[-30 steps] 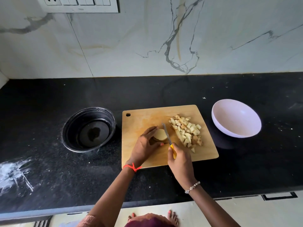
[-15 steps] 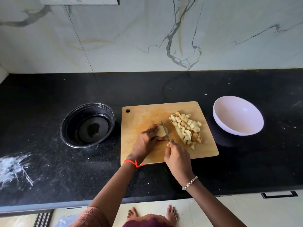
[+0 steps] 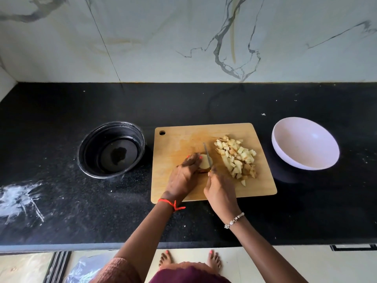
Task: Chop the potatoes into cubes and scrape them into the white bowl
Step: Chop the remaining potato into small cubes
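Potato half (image 3: 205, 164) on the cutting board (image 3: 179, 139), knife (image 3: 207, 153) blade across it.
Pale cubes (image 3: 237, 158) heaped just right; white bowl (image 3: 302, 144) upright beyond the board.

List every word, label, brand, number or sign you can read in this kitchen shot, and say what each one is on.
None can be read.
The wooden cutting board, the white bowl, the knife and the marble wall show no print.
A pale streak on the far rim of the black pan may be lettering or glare: too small to tell.
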